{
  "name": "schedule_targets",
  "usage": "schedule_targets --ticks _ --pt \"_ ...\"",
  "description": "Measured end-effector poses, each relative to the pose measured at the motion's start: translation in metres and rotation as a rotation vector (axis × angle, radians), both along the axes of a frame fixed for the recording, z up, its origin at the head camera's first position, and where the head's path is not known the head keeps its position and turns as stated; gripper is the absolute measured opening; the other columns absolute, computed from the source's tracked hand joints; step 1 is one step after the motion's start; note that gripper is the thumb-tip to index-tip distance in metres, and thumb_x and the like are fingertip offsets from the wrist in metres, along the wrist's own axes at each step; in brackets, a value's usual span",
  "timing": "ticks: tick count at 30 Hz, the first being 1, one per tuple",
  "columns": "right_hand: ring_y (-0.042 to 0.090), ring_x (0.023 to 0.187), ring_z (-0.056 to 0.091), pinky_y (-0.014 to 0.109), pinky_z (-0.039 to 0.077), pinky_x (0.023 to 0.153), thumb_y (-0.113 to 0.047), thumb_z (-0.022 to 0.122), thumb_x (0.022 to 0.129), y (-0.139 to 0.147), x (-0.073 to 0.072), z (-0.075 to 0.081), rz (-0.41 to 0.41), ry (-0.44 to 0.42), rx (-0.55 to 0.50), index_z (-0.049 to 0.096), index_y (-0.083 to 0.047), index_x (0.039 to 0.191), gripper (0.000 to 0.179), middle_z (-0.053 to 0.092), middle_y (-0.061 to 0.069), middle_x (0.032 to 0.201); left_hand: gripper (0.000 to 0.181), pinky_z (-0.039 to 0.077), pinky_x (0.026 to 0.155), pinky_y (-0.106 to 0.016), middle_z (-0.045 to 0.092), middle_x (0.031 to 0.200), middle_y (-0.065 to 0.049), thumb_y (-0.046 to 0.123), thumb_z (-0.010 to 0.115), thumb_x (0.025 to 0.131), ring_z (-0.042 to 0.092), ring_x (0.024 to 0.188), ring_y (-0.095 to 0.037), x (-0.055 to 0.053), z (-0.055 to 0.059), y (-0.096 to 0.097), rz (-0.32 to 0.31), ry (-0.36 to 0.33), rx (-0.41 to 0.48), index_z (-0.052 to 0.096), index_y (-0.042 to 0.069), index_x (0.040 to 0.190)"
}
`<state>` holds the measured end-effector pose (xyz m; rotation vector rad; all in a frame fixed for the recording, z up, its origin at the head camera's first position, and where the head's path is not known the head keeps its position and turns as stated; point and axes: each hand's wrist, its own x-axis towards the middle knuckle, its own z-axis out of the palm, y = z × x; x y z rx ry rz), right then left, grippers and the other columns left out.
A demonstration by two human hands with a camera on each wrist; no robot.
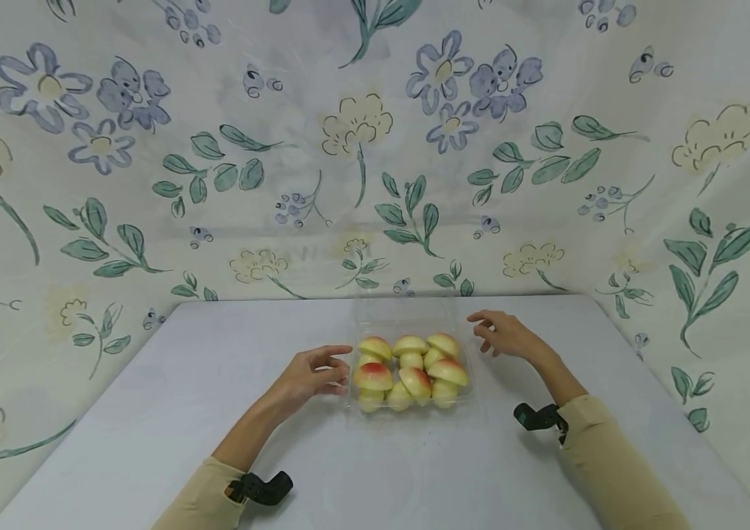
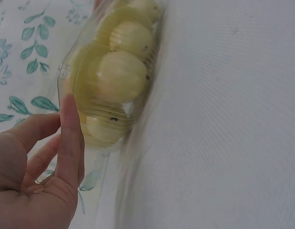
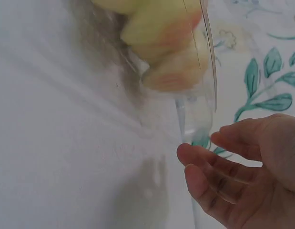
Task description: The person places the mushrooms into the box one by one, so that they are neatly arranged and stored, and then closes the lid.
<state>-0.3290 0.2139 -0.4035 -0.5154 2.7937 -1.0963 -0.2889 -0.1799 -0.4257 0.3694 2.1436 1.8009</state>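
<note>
A clear plastic clamshell box (image 1: 352,405) stands on the white table, its transparent lid (image 1: 408,313) folded open toward the back. Inside sit several mushroom-shaped yellow pieces (image 1: 372,377) with reddish caps; the left wrist view shows their pale rounded undersides with small dark spots. My left hand (image 1: 311,377) is at the left side of the box, fingers loosely bent, and in its wrist view a fingertip (image 2: 69,107) overlaps the box edge. On the other side, my right hand (image 1: 503,333) hovers beside the lid, fingers relaxed, with a gap between it and the plastic.
The white table (image 1: 249,324) ends at a hanging cloth (image 1: 361,221) printed with flowers and leaves. Black wrist devices (image 1: 267,489) are worn over both beige sleeves (image 1: 613,464). A shadow of the right hand falls on the tabletop.
</note>
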Motion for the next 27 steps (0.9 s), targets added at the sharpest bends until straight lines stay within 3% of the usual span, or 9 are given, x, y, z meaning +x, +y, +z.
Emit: schedule_targets --ticks 7,17,27 --pt "0.022 0.080 0.070 0.032 0.062 0.065 -0.009 0.046 0.102 0.004 -0.017 -0.005 0.019 -0.079 -0.021 0.048 0.007 0.137 0.039 0.061 0.029 0.118 0.059 0.063 0.079 -0.031 0.060 0.104 -0.009 0.013 0.070 0.091 0.065 0.088 -0.015 0.001 0.000 -0.002 0.016 -0.007 0.002 0.046 0.000 0.144" --pt "0.021 0.080 0.068 0.032 0.062 0.069 -0.008 0.045 0.101 -0.004 -0.029 -0.008 0.003 -0.174 -0.105 0.046 0.009 0.138 0.041 0.061 0.028 0.116 0.059 0.062 0.080 -0.027 0.058 0.104 -0.007 0.012 0.069 0.092 0.065 0.089 -0.014 0.000 -0.002 -0.001 0.000 0.002 0.004 0.045 0.000 0.144" --pt "0.018 0.082 0.066 0.031 0.061 0.071 -0.009 0.042 0.103 -0.008 -0.039 -0.009 -0.033 -0.252 -0.138 0.039 0.006 0.145 0.045 0.056 0.029 0.128 0.057 0.062 0.079 -0.028 0.059 0.101 -0.007 0.011 0.067 0.093 0.065 0.086 -0.013 -0.001 0.000 0.000 -0.007 0.004 0.016 0.045 -0.001 0.144"
